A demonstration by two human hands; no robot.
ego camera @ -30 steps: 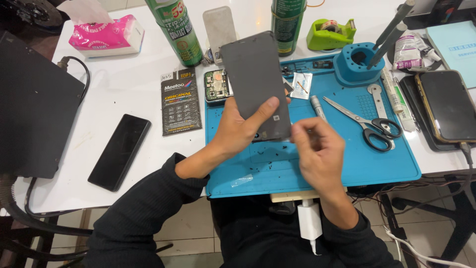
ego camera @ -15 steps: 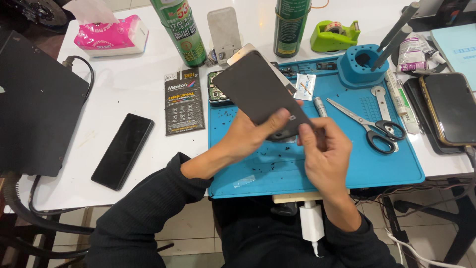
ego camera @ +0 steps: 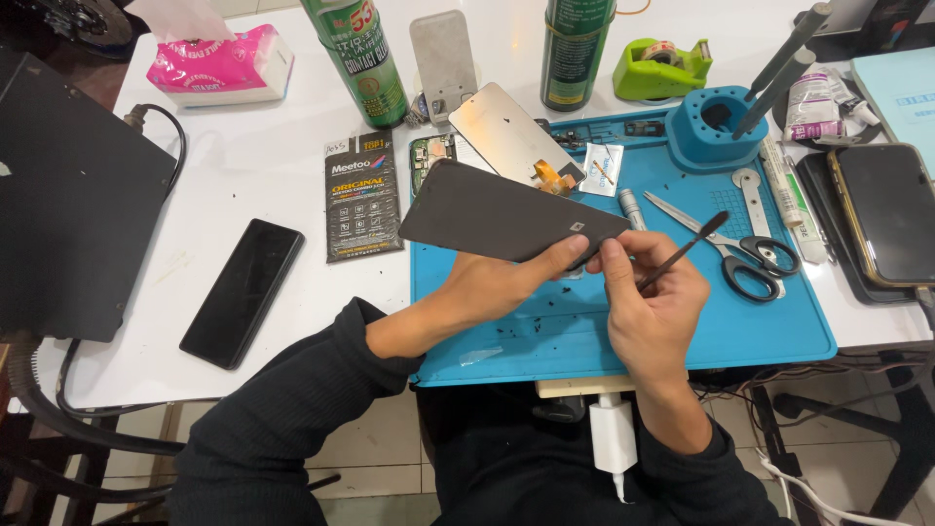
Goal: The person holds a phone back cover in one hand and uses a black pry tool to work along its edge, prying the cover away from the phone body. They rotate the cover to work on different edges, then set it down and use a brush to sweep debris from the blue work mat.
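- Your left hand [ego camera: 497,287] grips a dark, flat phone panel [ego camera: 506,214] by its near right end, thumb on top and fingers curled beneath, clamped on it. The panel is raised off the mat and tilted, likely so its edge faces your other hand.
- Your right hand [ego camera: 648,302] pinches a thin black pry tool [ego camera: 687,248] between thumb and fingers, closed on it like a pen. The tool's far tip points up and to the right; its working end sits by the panel's corner, hidden behind your fingers.
- Both hands hover over the blue work mat [ego camera: 779,321], which probably serves to catch the small dark bits scattered on it.
- On the mat farther away lies a second, pale panel [ego camera: 502,131] with an orange flex cable, set apart from the one you hold.
- Scissors [ego camera: 735,248] lie just right of your right hand, within reach.
- A black phone [ego camera: 243,292] rests face up on the white table [ego camera: 243,185], well to the left, apart from the mat.
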